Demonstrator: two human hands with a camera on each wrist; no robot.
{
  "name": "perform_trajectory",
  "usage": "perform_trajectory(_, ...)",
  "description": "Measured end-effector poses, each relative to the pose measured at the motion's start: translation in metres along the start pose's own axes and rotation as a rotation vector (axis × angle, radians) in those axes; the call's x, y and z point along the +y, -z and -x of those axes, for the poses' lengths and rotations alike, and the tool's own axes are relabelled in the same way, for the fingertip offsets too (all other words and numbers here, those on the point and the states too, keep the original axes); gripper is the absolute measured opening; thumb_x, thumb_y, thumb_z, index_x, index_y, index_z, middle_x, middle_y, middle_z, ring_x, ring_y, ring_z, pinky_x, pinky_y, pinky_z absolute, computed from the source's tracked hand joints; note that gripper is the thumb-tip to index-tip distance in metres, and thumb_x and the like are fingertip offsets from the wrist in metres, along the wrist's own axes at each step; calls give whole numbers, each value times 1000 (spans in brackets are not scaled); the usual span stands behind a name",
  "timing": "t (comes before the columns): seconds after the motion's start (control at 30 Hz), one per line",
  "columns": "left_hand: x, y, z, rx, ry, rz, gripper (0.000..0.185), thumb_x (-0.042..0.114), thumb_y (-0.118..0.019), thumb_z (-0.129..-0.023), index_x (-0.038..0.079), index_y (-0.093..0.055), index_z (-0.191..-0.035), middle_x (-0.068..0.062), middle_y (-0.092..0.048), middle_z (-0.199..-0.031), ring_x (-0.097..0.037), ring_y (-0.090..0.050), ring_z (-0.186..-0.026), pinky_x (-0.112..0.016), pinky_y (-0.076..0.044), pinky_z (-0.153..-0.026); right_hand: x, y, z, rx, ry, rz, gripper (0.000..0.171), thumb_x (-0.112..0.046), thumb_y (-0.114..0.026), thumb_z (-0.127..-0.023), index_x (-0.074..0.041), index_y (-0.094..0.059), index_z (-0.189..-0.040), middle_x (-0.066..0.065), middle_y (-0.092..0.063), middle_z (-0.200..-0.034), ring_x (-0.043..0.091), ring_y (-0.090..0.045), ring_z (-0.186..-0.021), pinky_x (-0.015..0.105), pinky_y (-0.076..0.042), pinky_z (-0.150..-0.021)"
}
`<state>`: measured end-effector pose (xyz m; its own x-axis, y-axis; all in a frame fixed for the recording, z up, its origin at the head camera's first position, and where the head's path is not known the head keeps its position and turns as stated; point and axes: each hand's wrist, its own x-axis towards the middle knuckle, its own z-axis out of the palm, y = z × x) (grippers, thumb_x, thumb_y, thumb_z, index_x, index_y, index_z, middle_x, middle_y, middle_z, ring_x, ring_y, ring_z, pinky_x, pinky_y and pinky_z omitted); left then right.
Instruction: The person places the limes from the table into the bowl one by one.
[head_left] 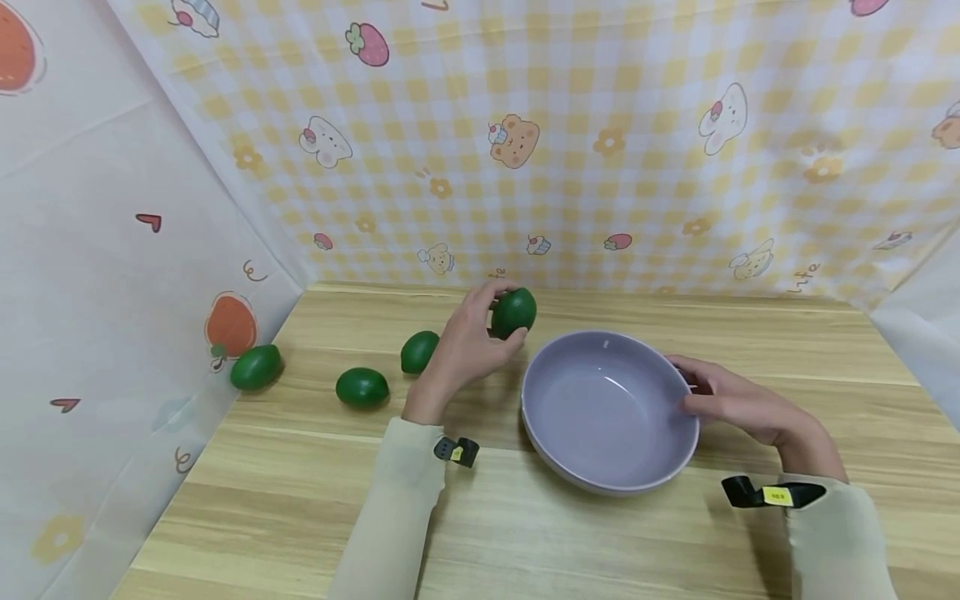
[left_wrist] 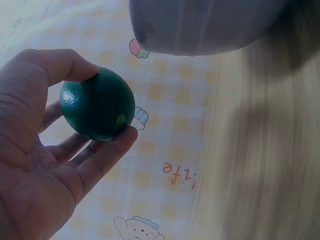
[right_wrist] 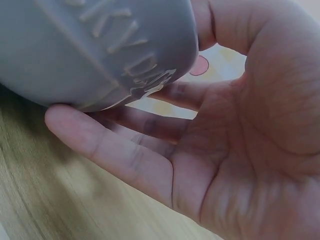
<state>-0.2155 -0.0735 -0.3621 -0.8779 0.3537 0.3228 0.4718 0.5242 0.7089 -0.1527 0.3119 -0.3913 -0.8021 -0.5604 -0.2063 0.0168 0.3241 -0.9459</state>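
Left hand [head_left: 459, 350] pinches a green lime [head_left: 513, 312] between thumb and fingers [left_wrist: 102, 155], lifted off the worktop [head_left: 480, 533] just left of the bowl's far rim. Right hand [head_left: 738, 406] braces the lavender bowl [head_left: 609, 408] at its right side: thumb over the rim, fingers [right_wrist: 120, 150] nearly straight under the wall, likely to keep it from sliding. Lime: glossy, egg-shaped, faintly dimpled. Bowl: smooth, matte, raised lettering outside. Three more limes [head_left: 362, 387] lie loose to the left.
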Motion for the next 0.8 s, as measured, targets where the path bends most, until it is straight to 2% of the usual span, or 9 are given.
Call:
perform_trajectory(0.1, 1, -1, 0, -2, -11, 11, 55, 21, -77, -93, 17, -55, -144, -5, -61, -134, -21, -61, -119, -33, -63, -87, 0, 0, 0, 2, -5, -10, 70, -5, -55, -100, 3, -28, -163, 27, -54, -142, 19, -68, -115, 38, -63, -89)
perform_trajectory(0.33, 6, -1, -1, -8, -3, 36, 57, 25, -75, -94, 19, -54, -147, -5, -61, -136, -22, -61, -122, -34, -63, -88, 1, 1, 0, 1, 4, -6, 69, -7, -56, -100, 3, -28, -163, 18, -57, -140, 19, -68, -116, 39, -63, -89)
perform_trajectory(0.63, 13, -7, -2, -27, -24, 127, 57, 22, -78, -93, 19, -54, -145, -3, -62, -136, -22, -63, -123, -32, -64, -84, 0, 0, 0, 6, -2, 7, 69, -8, -56, -100, 2, -28, -163, 29, -51, -143, 18, -67, -116, 39, -63, -89)
perform_trajectory(0.8, 21, -14, -3, -44, -27, 141, 57, 22, -78, -93, 19, -55, -145, -4, -60, -137, -24, -63, -123, -30, -64, -84, -2, -1, 1, 12, -4, 26, 69, -6, -55, -101, 3, -27, -163, 33, -48, -146, 15, -66, -116, 36, -62, -89)
